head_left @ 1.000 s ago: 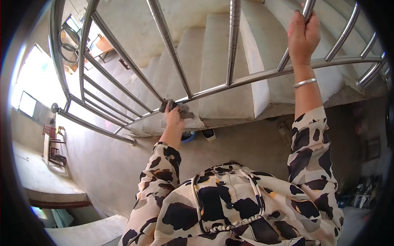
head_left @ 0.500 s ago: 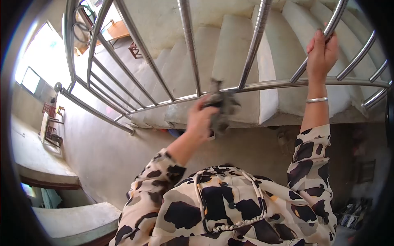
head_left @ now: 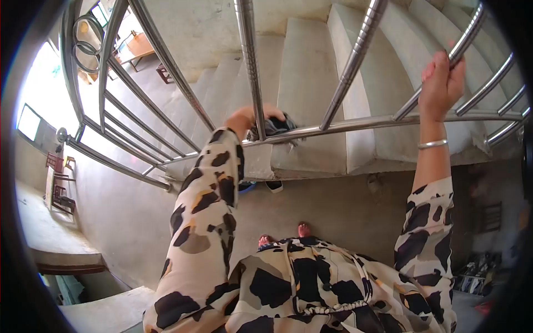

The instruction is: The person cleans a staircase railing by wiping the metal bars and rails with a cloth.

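The left hand (head_left: 242,118) has reached behind a baluster (head_left: 250,61), the grey rag (head_left: 277,125) now at the stair-side edge of the bottom rail (head_left: 358,124); toes (head_left: 303,228) have appeared.

Glossy mtl railing (head_left: 355,123), matt conc. steps (head_left: 311,83)

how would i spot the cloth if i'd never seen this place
Start with the pale staircase, then the shiny metal railing along its near side. Follow the bottom rail to where the left hand reaches behind an upright bar. The dark grey cloth is bunched in that hand, crumpled and dull against shiny metal and smooth steps.
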`<move>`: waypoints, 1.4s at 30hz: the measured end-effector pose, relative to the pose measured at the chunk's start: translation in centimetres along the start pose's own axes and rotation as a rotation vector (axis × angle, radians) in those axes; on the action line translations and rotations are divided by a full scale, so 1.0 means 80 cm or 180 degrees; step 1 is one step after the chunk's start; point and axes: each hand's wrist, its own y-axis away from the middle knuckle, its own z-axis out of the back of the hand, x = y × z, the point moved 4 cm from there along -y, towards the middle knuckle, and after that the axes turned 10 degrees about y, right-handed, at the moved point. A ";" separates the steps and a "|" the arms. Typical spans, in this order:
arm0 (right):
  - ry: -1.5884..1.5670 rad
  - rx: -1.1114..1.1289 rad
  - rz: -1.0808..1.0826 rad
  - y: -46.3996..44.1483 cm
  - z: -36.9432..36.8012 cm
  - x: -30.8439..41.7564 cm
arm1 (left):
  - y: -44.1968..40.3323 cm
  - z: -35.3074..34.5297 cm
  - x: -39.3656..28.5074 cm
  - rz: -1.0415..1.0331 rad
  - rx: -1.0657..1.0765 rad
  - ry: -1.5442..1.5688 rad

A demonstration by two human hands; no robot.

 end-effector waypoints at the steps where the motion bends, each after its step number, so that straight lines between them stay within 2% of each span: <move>1: 0.0007 0.0013 0.0026 -0.002 -0.001 0.001 | -0.005 -0.028 -0.020 -0.1571 0.0932 -0.1640; 2: 0.0089 0.0000 0.0021 -0.002 -0.001 0.001 | -0.016 -0.034 0.023 0.1413 0.1013 -0.0891; 5: 0.0203 0.0004 -0.0044 -0.002 -0.002 0.003 | -0.010 -0.031 0.037 0.1501 0.0897 -0.0836; 6: 0.0314 -0.0030 -0.0045 -0.004 -0.001 0.002 | 0.000 -0.027 0.024 0.0835 0.0703 -0.0491; 7: 0.0427 -0.0069 -0.0052 -0.004 0.000 0.002 | 0.009 -0.028 0.029 0.0839 0.0729 -0.0470; 9: 0.0344 -0.0044 -0.0096 -0.004 0.001 0.001 | 0.035 -0.011 0.041 0.1458 -0.0902 0.0481; 10: 0.0224 -0.0040 -0.0120 -0.007 0.003 -0.005 | 0.041 -0.013 0.027 0.1050 -0.0909 -0.0192; 11: 0.0229 -0.0064 -0.0134 -0.008 0.003 -0.006 | 0.051 -0.019 0.020 0.1062 -0.0892 -0.0213; 13: 0.0175 -0.0066 -0.0074 -0.011 0.007 -0.007 | 0.081 -0.022 0.005 0.1103 -0.2126 -0.0456; 14: 0.0177 -0.0067 -0.0078 -0.011 0.007 -0.007 | 0.092 -0.022 0.021 0.0614 -0.2271 -0.0752; 15: 0.0299 -0.0105 -0.0012 -0.012 0.007 -0.007 | 0.105 -0.032 0.020 0.0614 -0.2272 -0.0753; 17: 0.0403 -0.0149 0.0065 -0.012 0.012 -0.010 | 0.135 -0.058 -0.002 -0.0082 -0.2964 -0.1805; 18: 0.0366 -0.0168 0.0071 -0.012 0.012 -0.010 | 0.150 -0.067 -0.001 -0.0080 -0.3074 -0.1599; 23: 0.0660 -0.0314 0.0108 -0.018 0.022 -0.020 | 0.185 -0.087 0.013 0.0124 -0.3132 -0.1189; 25: 0.1130 -0.0447 0.0226 -0.023 0.027 -0.029 | 0.166 -0.111 -0.025 -0.0044 -0.2636 -0.1070; 27: 0.1137 -0.0470 0.0203 -0.022 0.027 -0.029 | 0.147 -0.150 -0.069 -0.0466 -0.2021 -0.0822; 29: 0.1121 -0.0482 0.0191 -0.023 0.027 -0.031 | 0.123 -0.182 -0.100 -0.1491 -0.1888 -0.1303; 33: 0.1430 -0.0495 0.0348 -0.020 0.030 -0.025 | 0.080 -0.182 -0.098 -0.1460 -0.2306 -0.1723; 35: 0.1462 -0.0481 0.0324 -0.024 0.024 -0.023 | 0.078 -0.169 -0.078 -0.0497 -0.2239 -0.1815; 36: 0.1320 -0.0443 0.0275 -0.023 0.023 -0.021 | 0.089 -0.164 -0.076 -0.0352 -0.2102 -0.1860; 40: 0.1080 -0.0415 0.0194 -0.018 0.025 -0.018 | 0.137 -0.149 -0.044 -0.0225 -0.2217 -0.2067; 42: 0.1010 -0.0455 0.0179 -0.018 0.024 -0.018 | 0.161 -0.152 -0.032 -0.0394 -0.2025 -0.2230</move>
